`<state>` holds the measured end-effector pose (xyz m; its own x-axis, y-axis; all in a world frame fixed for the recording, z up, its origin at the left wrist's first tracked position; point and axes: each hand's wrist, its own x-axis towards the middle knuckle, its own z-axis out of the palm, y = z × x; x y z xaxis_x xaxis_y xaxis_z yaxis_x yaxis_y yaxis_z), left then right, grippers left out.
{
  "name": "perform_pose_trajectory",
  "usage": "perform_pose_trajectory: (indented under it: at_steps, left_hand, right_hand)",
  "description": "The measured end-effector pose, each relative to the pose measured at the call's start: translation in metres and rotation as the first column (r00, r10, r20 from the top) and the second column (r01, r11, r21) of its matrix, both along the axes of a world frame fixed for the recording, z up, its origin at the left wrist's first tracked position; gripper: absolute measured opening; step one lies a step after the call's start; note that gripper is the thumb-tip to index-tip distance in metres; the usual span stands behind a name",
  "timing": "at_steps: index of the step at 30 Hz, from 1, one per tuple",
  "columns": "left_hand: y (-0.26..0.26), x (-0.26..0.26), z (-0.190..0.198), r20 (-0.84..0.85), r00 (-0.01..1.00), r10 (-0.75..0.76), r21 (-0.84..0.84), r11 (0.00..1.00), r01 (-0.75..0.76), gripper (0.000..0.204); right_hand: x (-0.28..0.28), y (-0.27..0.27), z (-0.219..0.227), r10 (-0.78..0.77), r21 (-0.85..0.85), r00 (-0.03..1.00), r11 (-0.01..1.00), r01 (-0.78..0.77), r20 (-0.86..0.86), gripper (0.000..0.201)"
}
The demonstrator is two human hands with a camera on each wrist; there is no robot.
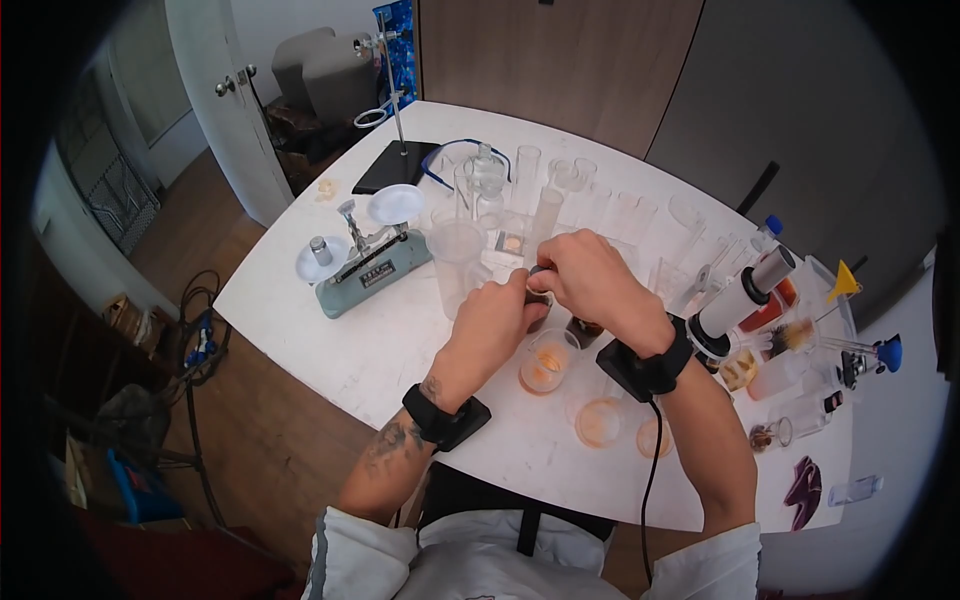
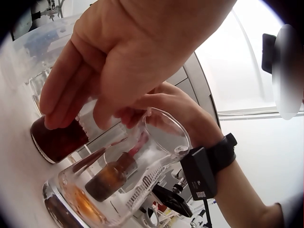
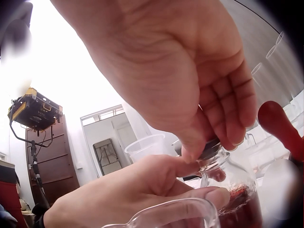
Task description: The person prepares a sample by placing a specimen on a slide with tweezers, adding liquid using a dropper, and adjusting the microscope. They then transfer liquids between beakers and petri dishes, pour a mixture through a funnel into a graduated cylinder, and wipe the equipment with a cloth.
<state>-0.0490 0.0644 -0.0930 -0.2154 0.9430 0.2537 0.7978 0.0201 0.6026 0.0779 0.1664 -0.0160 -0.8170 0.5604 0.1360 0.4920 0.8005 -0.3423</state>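
Note:
A clear glass jar [image 3: 241, 209] with dark red liquid stands on the table, and my left hand [image 1: 493, 322] grips it around the side. At its mouth, my right hand [image 1: 602, 282] pinches the dark lid [image 3: 210, 149] between thumb and fingers. The left wrist view shows the same liquid low in the jar [image 2: 57, 141], below the left fingers. Just in front of the hands is a glass beaker [image 1: 549, 362] holding orange liquid and slices. Beside it stands a small amber bottle [image 2: 110, 181], seen through the beaker's glass; a red rubber bulb [image 3: 275, 124] rises close to the right hand.
A tall plastic beaker [image 1: 457, 265] and a teal balance [image 1: 375, 275] stand left of the hands. Behind are several glass cylinders and tubes. A white microscope [image 1: 735, 305] is close to my right forearm. Shallow dishes [image 1: 598, 422] with orange contents lie near the front edge.

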Motion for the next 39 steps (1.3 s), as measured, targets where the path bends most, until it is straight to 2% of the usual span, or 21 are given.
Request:
perform_pose_trajectory:
  at_steps: [2, 5, 10, 15, 17, 20, 21, 24, 26, 29, 34, 38, 39]
  left_hand:
    - [0.000, 0.001, 0.000, 0.008, 1.000, 0.006, -0.002, 1.000, -0.006, 0.035]
    - [0.000, 0.001, -0.001, 0.016, 1.000, 0.013, 0.008, 1.000, -0.013, 0.036]
    - [-0.003, 0.002, 0.003, 0.031, 0.999, 0.012, 0.011, 1.000, -0.012, 0.037]
    - [-0.004, 0.003, 0.000, 0.017, 1.000, 0.016, 0.029, 0.999, -0.017, 0.047]
    - [-0.011, 0.006, 0.006, 0.044, 0.999, 0.020, 0.031, 0.999, -0.022, 0.052]
    - [-0.029, 0.007, 0.026, 0.082, 0.997, 0.015, 0.031, 0.999, -0.017, 0.057]
    - [-0.035, 0.006, 0.031, 0.079, 0.997, 0.007, 0.053, 0.999, -0.011, 0.057]
    - [-0.050, 0.013, 0.049, 0.144, 0.990, 0.007, 0.181, 0.983, -0.034, 0.059]
    - [-0.056, 0.018, 0.055, 0.167, 0.986, -0.006, 0.317, 0.947, -0.048, 0.059]
    - [-0.056, 0.022, 0.058, 0.114, 0.993, -0.028, 0.517, 0.855, -0.035, 0.056]
    - [-0.049, 0.020, 0.052, 0.055, 0.998, -0.018, 0.653, 0.757, -0.022, 0.045]
    - [-0.048, 0.020, 0.051, 0.047, 0.999, -0.004, 0.651, 0.758, -0.028, 0.036]
    - [-0.048, 0.019, 0.051, 0.048, 0.999, -0.006, 0.640, 0.768, -0.026, 0.034]
  right_hand:
    - [0.001, 0.002, -0.003, 0.018, 0.022, 0.999, 1.000, -0.018, -0.029, 0.024]
    - [0.000, 0.002, 0.001, 0.006, 0.027, 1.000, 1.000, -0.007, 0.030, 0.020]
    - [0.002, 0.006, 0.006, -0.028, -0.094, 1.000, 0.995, 0.027, -0.008, 0.021]
    - [0.010, 0.001, 0.020, -0.075, -0.167, 0.994, 0.984, 0.062, -0.075, 0.022]
    - [0.016, -0.007, 0.035, -0.114, -0.213, 0.991, 0.972, 0.098, -0.065, 0.025]
    - [0.028, -0.012, 0.035, -0.091, -0.232, 0.981, 0.971, 0.050, -0.170, 0.029]
    - [0.031, -0.013, 0.037, -0.069, -0.290, 0.982, 0.957, 0.014, -0.178, 0.030]
    - [0.037, -0.018, 0.047, -0.013, -0.493, 0.979, 0.865, -0.092, -0.206, 0.030]
    - [0.038, -0.018, 0.052, 0.005, -0.657, 0.977, 0.739, -0.149, -0.215, 0.028]
    - [0.036, -0.019, 0.042, -0.038, -0.794, 0.937, 0.544, -0.272, -0.347, 0.030]
    - [0.033, -0.025, 0.042, -0.078, -0.845, 0.933, 0.457, -0.278, -0.350, 0.032]
    - [0.032, -0.023, 0.030, -0.090, -0.866, 0.923, 0.391, -0.313, -0.374, 0.031]
    - [0.033, -0.024, 0.032, -0.089, -0.859, 0.930, 0.421, -0.291, -0.358, 0.029]
